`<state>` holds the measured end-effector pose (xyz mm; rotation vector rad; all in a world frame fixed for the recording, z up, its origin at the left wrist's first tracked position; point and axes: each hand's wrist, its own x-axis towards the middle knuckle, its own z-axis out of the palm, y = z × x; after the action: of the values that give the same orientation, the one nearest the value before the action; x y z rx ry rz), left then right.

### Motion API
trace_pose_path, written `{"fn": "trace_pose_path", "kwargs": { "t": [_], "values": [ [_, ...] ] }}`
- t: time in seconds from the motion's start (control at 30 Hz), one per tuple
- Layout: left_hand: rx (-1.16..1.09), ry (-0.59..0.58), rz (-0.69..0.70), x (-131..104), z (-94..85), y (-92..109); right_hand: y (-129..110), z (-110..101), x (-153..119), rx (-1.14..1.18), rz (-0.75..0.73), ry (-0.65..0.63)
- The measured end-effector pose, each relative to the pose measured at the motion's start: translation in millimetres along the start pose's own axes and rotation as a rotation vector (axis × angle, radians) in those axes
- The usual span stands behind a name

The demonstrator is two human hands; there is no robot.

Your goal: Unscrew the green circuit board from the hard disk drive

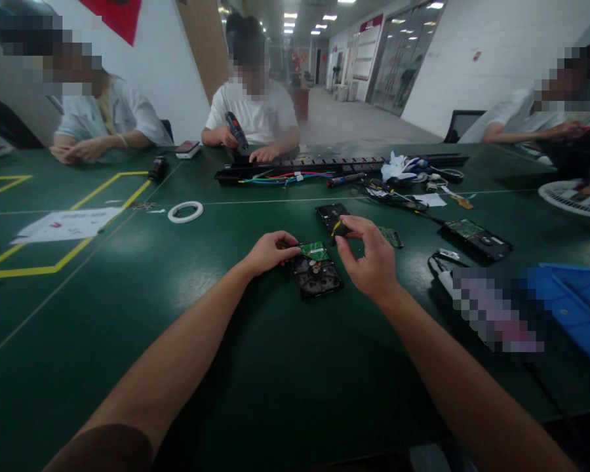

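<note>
A hard drive (pixel 317 278) lies on the green table with its circuit board (pixel 313 250) facing up at the far end. My left hand (pixel 272 253) pinches the drive's upper left corner, thumb at the board's edge. Between the thumb and fingers of my right hand (pixel 370 255) is a short black and yellow screwdriver (pixel 341 229), held just right of the drive and above the table. Its tip is hard to make out. Behind it lies a second hard drive (pixel 328 215), partly hidden, and a loose green circuit board (pixel 391 236) sits beyond my right fingers.
Another hard drive (pixel 476 239) and a blue tray (pixel 575 301) lie to the right. A long black rail with coloured wires (pixel 295 176) crosses the far side. White ring (pixel 185 212) and paper (pixel 66 224) lie left. Across the table a person holds a power screwdriver (pixel 236 130).
</note>
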<state>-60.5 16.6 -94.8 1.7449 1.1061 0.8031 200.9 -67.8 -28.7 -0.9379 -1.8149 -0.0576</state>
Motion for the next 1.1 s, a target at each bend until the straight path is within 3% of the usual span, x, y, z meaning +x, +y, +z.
{"fn": "trace_pose_path", "kwargs": {
  "t": [0.57, 0.93, 1.1],
  "values": [
    [-0.002, 0.020, -0.014, -1, 1.1, 1, -13, -13, 24, -0.078, 0.044, -0.107],
    [0.003, 0.015, 0.013, 0, 0.1, -1, -42, -25, 62, -0.271, 0.146, -0.387],
    [-0.004, 0.016, 0.000, 1, 0.4, -1, -42, -24, 64, -0.283, 0.158, -0.368]
  ]
}}
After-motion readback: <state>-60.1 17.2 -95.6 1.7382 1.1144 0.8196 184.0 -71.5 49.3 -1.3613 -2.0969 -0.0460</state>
